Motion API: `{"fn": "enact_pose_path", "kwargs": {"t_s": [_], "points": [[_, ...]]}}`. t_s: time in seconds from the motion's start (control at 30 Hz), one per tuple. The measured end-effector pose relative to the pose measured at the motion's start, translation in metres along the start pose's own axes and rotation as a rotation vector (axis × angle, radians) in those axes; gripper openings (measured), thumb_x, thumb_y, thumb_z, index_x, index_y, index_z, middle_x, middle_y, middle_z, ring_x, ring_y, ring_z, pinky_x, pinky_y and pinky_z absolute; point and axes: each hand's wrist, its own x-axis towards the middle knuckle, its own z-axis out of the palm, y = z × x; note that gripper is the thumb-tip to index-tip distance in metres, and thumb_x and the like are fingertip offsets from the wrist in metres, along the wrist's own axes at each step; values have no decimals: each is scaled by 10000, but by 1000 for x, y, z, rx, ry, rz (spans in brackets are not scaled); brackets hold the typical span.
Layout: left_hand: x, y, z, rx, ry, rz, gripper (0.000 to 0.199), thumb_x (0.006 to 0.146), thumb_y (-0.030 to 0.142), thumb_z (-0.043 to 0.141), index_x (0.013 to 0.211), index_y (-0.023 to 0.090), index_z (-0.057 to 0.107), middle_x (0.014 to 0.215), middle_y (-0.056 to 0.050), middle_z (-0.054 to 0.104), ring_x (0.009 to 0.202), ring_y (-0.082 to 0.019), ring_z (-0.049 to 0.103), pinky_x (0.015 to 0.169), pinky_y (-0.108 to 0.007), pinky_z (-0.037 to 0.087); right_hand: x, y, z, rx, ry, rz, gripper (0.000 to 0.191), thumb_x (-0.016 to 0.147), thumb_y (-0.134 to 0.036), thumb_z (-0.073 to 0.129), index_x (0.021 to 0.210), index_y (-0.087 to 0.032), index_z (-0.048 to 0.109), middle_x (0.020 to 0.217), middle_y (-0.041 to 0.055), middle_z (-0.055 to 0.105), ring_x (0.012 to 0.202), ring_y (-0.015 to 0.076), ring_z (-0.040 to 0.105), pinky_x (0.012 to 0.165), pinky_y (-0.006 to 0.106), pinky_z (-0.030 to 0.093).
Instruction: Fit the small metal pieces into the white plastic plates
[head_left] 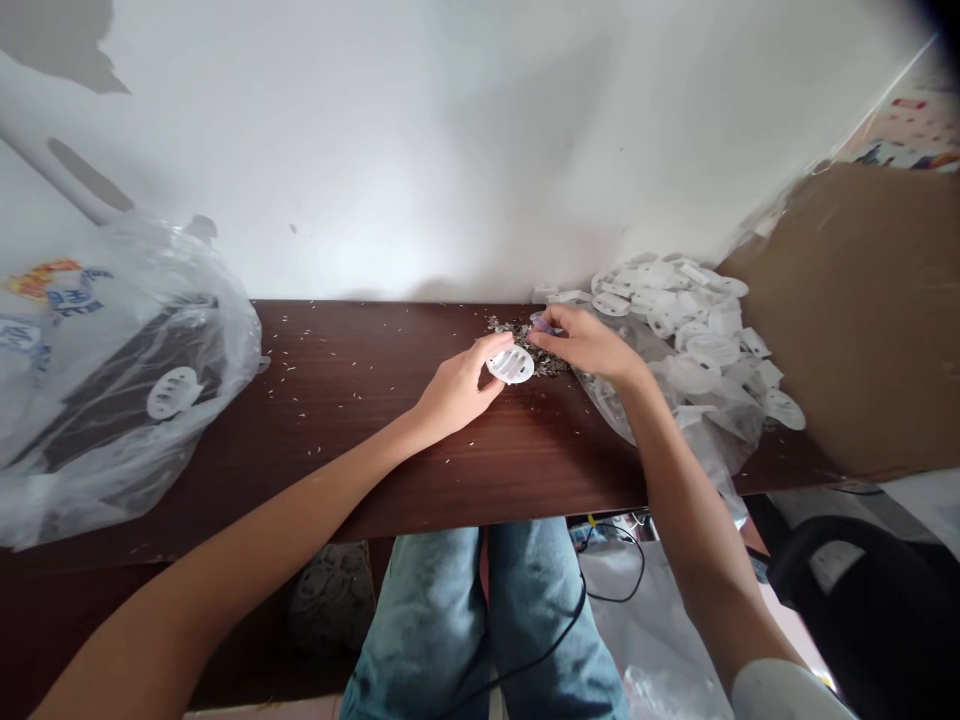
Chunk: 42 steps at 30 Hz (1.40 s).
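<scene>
Over the middle of the table, my left hand [463, 388] pinches a white oval plastic piece [511, 365] with slots across its face, holding it tilted by the rim. My right hand [589, 341], a little further right and back, has its fingers closed around a small purple see-through object [541, 322] whose kind I cannot make out. Just below those fingers lies a heap of tiny metal-looking parts [551, 362]. The white piece is close beside this heap and partly in front of it.
A large pile of white plastic pieces [712, 348] rests on clear plastic at the right, before a cardboard box [885, 320]. At left, an open clear bag [217, 300] contains a white slotted piece [174, 392]. Tiny pale bits dot the brown table [390, 350]. A black cable [559, 640] crosses my legs.
</scene>
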Motion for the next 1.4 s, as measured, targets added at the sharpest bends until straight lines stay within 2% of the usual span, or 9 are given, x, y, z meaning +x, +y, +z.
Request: {"fn": "enact_pose_path", "kwargs": {"t_s": [0.07,0.17,0.3,0.4,0.6,0.83,1.1,1.4], "points": [[-3,-2,1,31,7,17,622,837,90,754,1417,285,637,1438,-69,705,1321,-268,686,1198,-427,489,2,-3,10,197,37,4,318,877,-516,710,931,-206,662,921,48,685,773,180,553,690,319,428],[-4,-4,2,83,34,26,427,876,131,734,1274,283,713,1356,-67,746,1255,-269,721,1131,-422,536,4,-3,27,519,-16,73,432,812,-558,805,1041,-210,692,833,3,617,593,112,412,539,287,321],[-2,-4,1,104,47,65,242,894,134,718,1088,275,753,1383,-65,718,1310,-265,682,1146,-424,524,5,-2,40,717,-94,88,442,814,-609,837,954,-210,710,704,-39,508,525,80,300,486,275,212],[-1,-2,0,149,87,97,255,860,113,749,1058,273,749,1315,-72,704,1256,-259,679,1147,-427,512,5,-1,43,754,-75,87,430,801,-601,865,892,-213,703,693,-44,492,529,74,303,487,268,205],[0,-5,0,214,160,129,300,900,126,730,1161,238,633,1114,-65,710,1061,-220,702,975,-380,569,6,-1,46,764,-35,145,442,734,-564,918,895,-208,710,776,-23,587,535,67,327,468,268,216],[-1,-17,4,244,218,173,379,900,146,754,1208,227,549,1148,-54,710,1041,-190,729,948,-357,607,6,-1,50,744,-1,132,404,721,-485,946,873,-189,717,804,12,647,585,82,441,471,252,255],[-1,-16,4,269,221,181,360,897,154,762,1187,225,561,1133,-49,716,1035,-187,735,935,-347,616,6,1,56,709,17,136,372,743,-462,925,860,-194,695,784,2,652,606,94,452,491,250,264],[-1,-16,4,251,225,202,348,905,162,767,1182,225,566,1132,-48,723,1040,-179,740,933,-342,624,6,2,54,730,-39,152,373,736,-455,923,857,-176,708,773,0,636,594,82,427,487,262,222]]}}
